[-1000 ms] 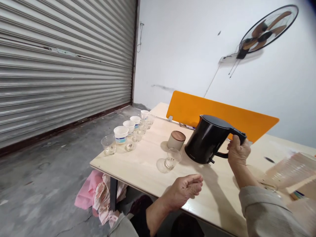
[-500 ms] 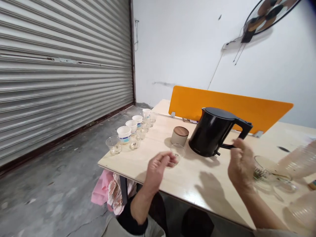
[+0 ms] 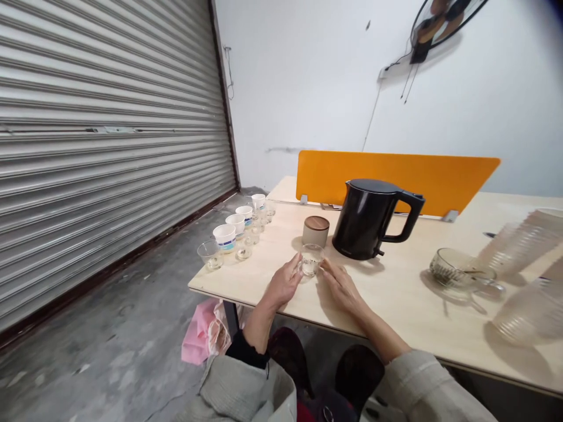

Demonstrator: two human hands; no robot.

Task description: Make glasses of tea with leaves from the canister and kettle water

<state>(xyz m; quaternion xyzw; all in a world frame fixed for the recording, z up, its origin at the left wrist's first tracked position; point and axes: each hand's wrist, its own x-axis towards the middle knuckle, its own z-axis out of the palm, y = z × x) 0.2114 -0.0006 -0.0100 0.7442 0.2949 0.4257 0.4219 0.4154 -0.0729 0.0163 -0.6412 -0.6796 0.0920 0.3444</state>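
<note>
Small clear glass (image 3: pixel 311 259) sits on the light wood surface (image 3: pixel 396 299), centre of frame, just nearer the person than the wood-lidded canister (image 3: pixel 315 231) and left of the black electric kettle (image 3: pixel 372 220). Left hand (image 3: pixel 285 281) and right hand (image 3: pixel 341 287) come in from either side, palms down, fingers extended, both grips partly open around the glass. Left fingertips (image 3: pixel 298 265) are at the glass wall; right fingertips (image 3: pixel 324 266) likewise. Can't tell if they're touching or just beside it, or whether there's any clamp force. Glass looks thin and light, so even, gentle pressure from both sides is the right handling; mind the kettle close by. Paper cups (image 3: pixel 224 237) and glasses (image 3: pixel 210 255) form a row left of centre. Glass bowl (image 3: pixel 457 268) and blurred stacked plastic cups (image 3: pixel 519 246) sit at right.
</note>
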